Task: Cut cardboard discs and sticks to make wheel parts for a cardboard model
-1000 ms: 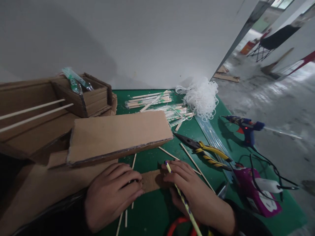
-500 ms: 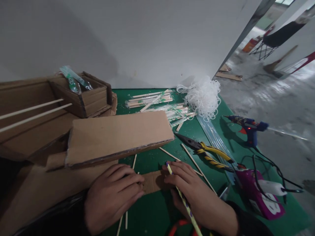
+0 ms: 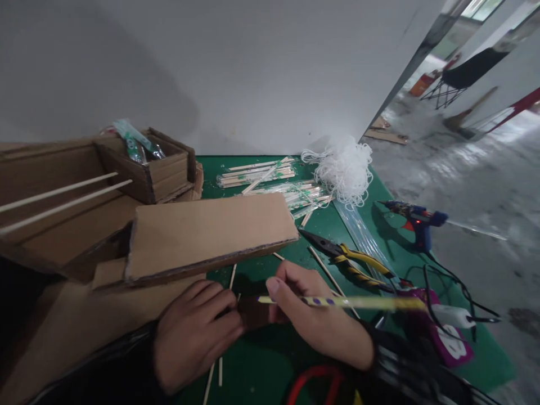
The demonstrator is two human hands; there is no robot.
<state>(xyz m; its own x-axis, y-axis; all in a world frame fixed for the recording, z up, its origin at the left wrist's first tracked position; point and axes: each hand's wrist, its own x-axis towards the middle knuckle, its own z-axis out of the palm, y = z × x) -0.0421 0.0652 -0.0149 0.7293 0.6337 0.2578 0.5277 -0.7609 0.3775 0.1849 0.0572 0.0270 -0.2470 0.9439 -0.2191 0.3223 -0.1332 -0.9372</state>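
My right hand (image 3: 314,315) pinches a yellow pencil with purple spots (image 3: 350,302), lying nearly level across it, one end pointing left. Below that end is a small brown cardboard strip (image 3: 252,315), in shadow. My left hand (image 3: 200,332) curls its fingers over the strip's left end; the fingertips are hidden. Thin wooden sticks (image 3: 232,277) lie under and around my left hand. Behind both hands rests a long cardboard box (image 3: 215,233) with a flat top.
Pliers (image 3: 354,256) with yellow-black handles lie to the right. A blue glue gun (image 3: 417,216) with a lit red light stands near the green table's right edge, beside clear glue sticks (image 3: 360,230). White cord (image 3: 348,171) and wrapped sticks (image 3: 257,171) sit at the back. Red handles (image 3: 314,374) show in front.
The pencil has swung from slanting down toward me to lying nearly level. My right hand has turned over and come off the strip's right part. My left hand stays on the strip.
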